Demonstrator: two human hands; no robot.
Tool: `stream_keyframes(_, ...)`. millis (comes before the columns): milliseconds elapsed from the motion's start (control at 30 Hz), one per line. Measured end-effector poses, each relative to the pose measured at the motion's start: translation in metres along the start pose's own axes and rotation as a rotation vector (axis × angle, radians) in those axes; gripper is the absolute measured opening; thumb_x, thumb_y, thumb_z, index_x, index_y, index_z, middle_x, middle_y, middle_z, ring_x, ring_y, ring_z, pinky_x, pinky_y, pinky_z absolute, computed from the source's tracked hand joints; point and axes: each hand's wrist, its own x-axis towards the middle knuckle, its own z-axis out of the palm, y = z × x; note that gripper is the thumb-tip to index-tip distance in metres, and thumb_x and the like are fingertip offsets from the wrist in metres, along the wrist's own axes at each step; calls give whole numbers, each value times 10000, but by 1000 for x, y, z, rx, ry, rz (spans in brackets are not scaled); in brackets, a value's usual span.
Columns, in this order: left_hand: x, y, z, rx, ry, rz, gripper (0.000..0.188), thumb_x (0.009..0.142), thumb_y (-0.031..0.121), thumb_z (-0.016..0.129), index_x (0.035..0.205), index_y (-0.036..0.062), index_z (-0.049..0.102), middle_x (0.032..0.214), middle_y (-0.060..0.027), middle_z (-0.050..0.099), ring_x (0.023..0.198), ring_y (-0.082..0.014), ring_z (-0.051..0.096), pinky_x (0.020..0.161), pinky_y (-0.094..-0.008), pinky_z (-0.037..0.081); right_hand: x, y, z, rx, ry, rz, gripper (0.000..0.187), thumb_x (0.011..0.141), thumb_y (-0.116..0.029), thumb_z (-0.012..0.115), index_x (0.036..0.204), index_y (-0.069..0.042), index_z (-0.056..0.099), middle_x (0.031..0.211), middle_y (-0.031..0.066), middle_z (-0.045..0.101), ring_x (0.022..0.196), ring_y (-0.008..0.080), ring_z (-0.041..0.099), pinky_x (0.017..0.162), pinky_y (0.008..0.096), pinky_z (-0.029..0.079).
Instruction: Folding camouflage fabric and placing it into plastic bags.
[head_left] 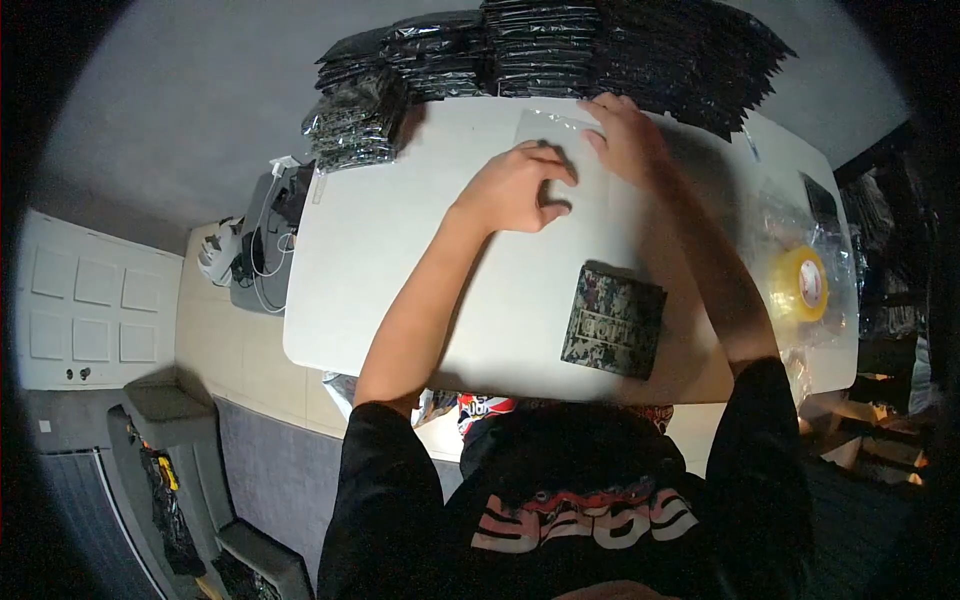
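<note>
A clear plastic bag [545, 125] lies flat on the white table [400, 260], its see-through edges hard to follow. My left hand [512, 190] is over its left side, fingers curved and thumb held apart, gripping nothing. At the bag's far right edge rests my right hand [628, 142], thumb and fingers apart against the plastic. Nearer to me, between my forearms, sits a flat rectangular camouflage-patterned item [614, 320] with lettering on its front. Whether it is folded cloth or a case I cannot tell.
Stacks of shiny black plastic packets [545, 50] line the table's far edge. Camouflage packets in clear wrap [358, 125] are piled at the far left. A roll of clear tape [798, 283] lies on plastic at the right. A grey sofa [190, 450] stands at lower left.
</note>
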Motion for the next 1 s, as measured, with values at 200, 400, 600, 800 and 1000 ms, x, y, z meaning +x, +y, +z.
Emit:
stream_keyframes(200,-5,0,0,121,-137,-151,363,802,307,845,1073,75,776,1122,-119,737,999,-348,705,870,-457,581,-53,-64,-84,244,-316,16,156,899,-177,735,977,-42,728,1025,153,710,960,381,670,884,480,547)
stream_keyframes(400,0,17,12,322,83,-171,388,841,363,829,1077,58,783,1076,-141,751,948,-353,726,880,-440,582,-132,-156,-164,147,-251,289,213,975,-231,675,929,-26,709,946,182,694,877,386,676,823,493,538)
stream_keyframes(600,10,66,10,-328,-401,-238,410,830,372,833,1078,48,801,1011,-182,772,952,-376,739,889,-428,585,-167,-187,-161,287,-278,697,201,984,-230,680,958,-32,709,945,176,697,888,385,683,793,490,547)
stream_keyframes(800,3,90,29,-243,-511,-105,340,825,330,828,1032,62,808,958,-180,774,911,-354,749,875,-417,584,-189,-193,-167,215,-265,801,173,950,-227,735,991,-62,704,984,141,648,934,358,684,774,483,553)
stream_keyframes(1000,-3,85,19,-175,-496,-153,286,826,287,826,976,47,779,853,-168,760,825,-366,742,796,-441,578,-191,-221,-135,392,-144,488,340,868,-281,825,1066,-64,653,1081,153,592,978,381,636,825,492,540)
